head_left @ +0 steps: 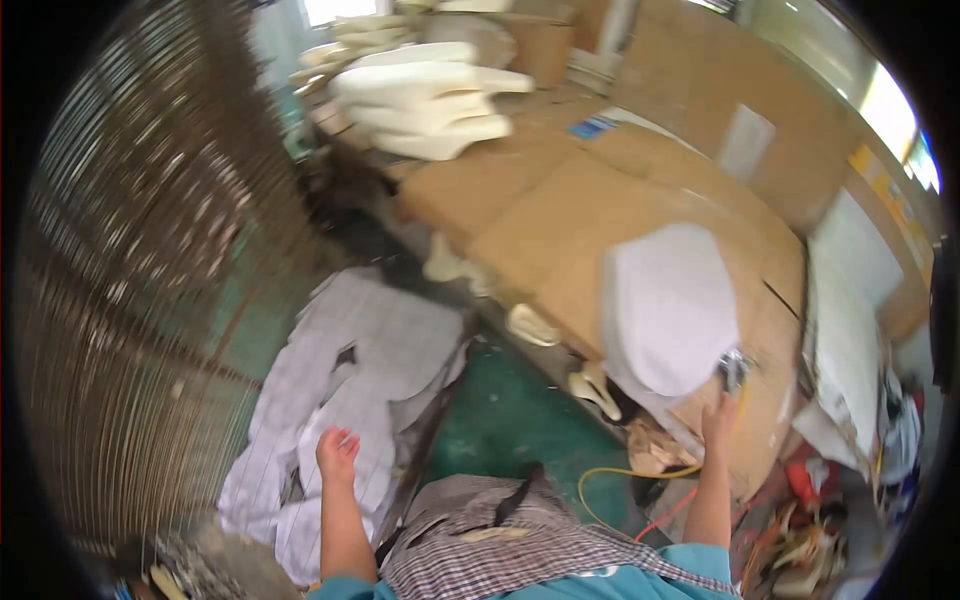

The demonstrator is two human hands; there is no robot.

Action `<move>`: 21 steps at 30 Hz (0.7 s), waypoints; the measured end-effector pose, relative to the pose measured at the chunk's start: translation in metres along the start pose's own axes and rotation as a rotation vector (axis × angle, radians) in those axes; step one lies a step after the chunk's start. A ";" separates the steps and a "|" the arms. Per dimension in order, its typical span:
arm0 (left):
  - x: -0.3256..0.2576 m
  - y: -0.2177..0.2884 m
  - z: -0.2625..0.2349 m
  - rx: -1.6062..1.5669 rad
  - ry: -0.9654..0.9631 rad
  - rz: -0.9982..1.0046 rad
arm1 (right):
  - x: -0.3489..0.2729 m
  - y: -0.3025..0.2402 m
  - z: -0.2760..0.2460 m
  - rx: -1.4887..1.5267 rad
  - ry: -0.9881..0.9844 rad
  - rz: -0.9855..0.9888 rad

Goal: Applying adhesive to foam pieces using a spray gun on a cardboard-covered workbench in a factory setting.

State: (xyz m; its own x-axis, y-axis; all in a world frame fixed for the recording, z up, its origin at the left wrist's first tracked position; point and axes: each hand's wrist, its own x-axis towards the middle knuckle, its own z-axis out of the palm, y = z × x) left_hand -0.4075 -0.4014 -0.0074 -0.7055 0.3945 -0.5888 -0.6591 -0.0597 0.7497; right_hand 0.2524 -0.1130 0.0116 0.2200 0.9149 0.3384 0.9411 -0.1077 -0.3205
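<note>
Ahead-left of our nearer right hand (718, 412), clamped on a metal tool (734, 368), the white piece (672, 305) runs lengthwise from the tabletop (535, 215) edge nearest us.

We see a silvery tool (735, 368), a pale grey piece (672, 305), a tan tabletop (540, 200) and lilac-grey sheets (400, 325). Our apron (480, 550) is dark-and-white checked, our sleeves (700, 560) teal, the floor (510, 410) green.

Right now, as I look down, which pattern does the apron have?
The apron has dark and white checks; the head view, the only one, shows it.
</note>
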 end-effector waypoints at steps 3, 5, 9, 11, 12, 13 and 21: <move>-0.010 -0.041 0.074 0.250 -0.101 -0.111 | 0.039 0.047 0.024 -0.004 0.070 0.138; -0.023 -0.066 0.104 0.522 -0.176 -0.148 | 0.059 0.060 0.035 0.051 0.082 0.091; -0.039 -0.119 0.140 0.773 -0.284 -0.152 | 0.093 0.055 0.054 0.247 -0.035 0.195; -0.043 -0.135 0.144 0.844 -0.264 -0.119 | 0.106 0.056 0.057 0.136 -0.039 0.128; -0.043 -0.140 0.144 0.953 -0.254 -0.099 | 0.111 0.059 0.058 0.077 -0.088 0.172; -0.041 -0.144 0.143 1.073 -0.264 -0.087 | 0.118 0.063 0.056 0.014 -0.074 0.191; -0.005 -0.172 0.093 1.116 -0.242 -0.229 | 0.068 0.041 -0.089 0.654 -0.263 0.630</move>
State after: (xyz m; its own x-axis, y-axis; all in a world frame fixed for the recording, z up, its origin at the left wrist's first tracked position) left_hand -0.2664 -0.3078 -0.1048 -0.4521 0.4638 -0.7619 -0.0838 0.8283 0.5540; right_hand 0.3284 -0.0898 0.1007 0.4988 0.8296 -0.2511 0.3202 -0.4456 -0.8360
